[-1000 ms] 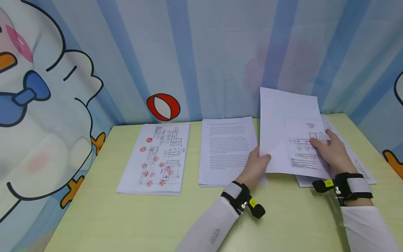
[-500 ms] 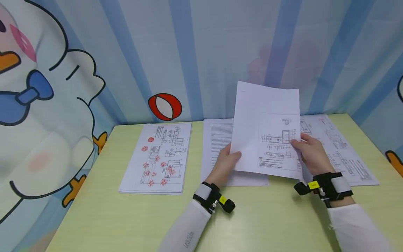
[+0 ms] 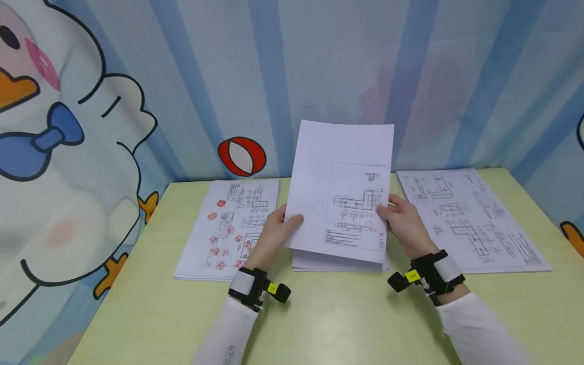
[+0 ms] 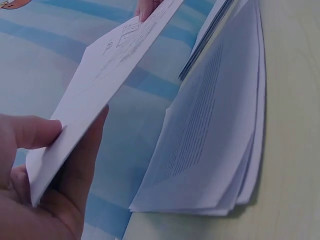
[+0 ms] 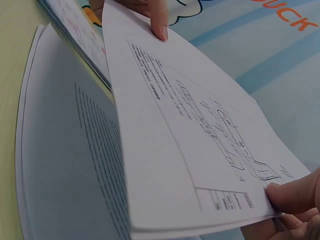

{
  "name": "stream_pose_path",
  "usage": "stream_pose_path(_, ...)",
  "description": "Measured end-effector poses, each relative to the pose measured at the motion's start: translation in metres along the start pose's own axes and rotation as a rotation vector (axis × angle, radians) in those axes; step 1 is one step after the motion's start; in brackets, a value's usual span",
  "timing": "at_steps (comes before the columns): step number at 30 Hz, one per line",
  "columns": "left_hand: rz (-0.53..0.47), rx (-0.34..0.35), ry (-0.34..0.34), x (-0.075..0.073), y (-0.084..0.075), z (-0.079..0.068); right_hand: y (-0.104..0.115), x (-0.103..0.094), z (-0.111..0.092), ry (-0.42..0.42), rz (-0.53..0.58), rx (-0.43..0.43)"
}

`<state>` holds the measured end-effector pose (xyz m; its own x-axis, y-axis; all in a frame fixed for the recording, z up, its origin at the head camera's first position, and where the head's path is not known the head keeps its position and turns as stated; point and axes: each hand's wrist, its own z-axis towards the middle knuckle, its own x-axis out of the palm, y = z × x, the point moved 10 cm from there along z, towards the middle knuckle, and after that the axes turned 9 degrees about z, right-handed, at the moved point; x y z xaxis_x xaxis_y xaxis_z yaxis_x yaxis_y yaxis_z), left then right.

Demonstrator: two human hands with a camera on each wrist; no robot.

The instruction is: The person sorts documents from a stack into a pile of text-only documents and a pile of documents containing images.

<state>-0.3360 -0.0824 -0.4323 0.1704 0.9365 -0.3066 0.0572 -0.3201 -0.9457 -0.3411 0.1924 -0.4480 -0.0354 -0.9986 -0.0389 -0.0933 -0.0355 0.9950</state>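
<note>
Shifted left since the earlier frames: both hands and the sheaf of paper (image 3: pixel 337 152) they carry, from partly over the drawings stack to above the middle stack. Nearest, two white sleeves over the pale yellow-green surface (image 3: pixel 337 314). Left hand (image 3: pixel 269 235): grip clamped on the sheaf's left edge by the lower corner, thumb on top. Right hand (image 3: pixel 408 225): grip pinching the right edge, near its lower part. Sheaf spans between them, long axis running away from the person, tilted, about equally near each hand. Directly below, gap visible in the wrist views, lies the middle stack (image 4: pixel 215 130) of text pages, edges uneven. Left, red-marked stack (image 3: pixel 221 228); right, drawings stack (image 3: pixel 474 218). Beyond, blue striped backdrop (image 3: pixel 342 66) with cartoon figures.
</note>
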Motion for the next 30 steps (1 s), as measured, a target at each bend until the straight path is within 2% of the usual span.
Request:
stream_pose_path(4, 0.027, 0.002, -0.020, -0.020, 0.001, -0.005, 0.022, 0.025, -0.014, 0.031, -0.018, 0.018)
stream_pose_path(8, 0.055, -0.017, -0.033, -0.041, 0.002, -0.011, 0.029, 0.045, -0.017, 0.058, 0.007, 0.034)
stream_pose_path(16, 0.138, -0.086, -0.092, -0.093, 0.012, -0.024, 0.028, 0.084, -0.015, 0.098, 0.038, 0.067)
stream_pose_path(20, 0.178, -0.083, -0.129, -0.116, 0.016, -0.027, 0.027, 0.108, -0.014, 0.108, 0.077, 0.079)
stream_pose_path(25, 0.284, -0.069, -0.223, -0.148, 0.018, -0.032, 0.024, 0.144, -0.012, 0.131, 0.093, 0.087)
stream_pose_path(27, 0.330, -0.089, -0.257, -0.159, 0.021, -0.035, 0.022, 0.159, -0.011, 0.141, 0.094, 0.083)
stream_pose_path(30, 0.359, -0.163, -0.294, -0.175, 0.033, -0.039, 0.018, 0.180, -0.011, 0.144, 0.096, 0.080)
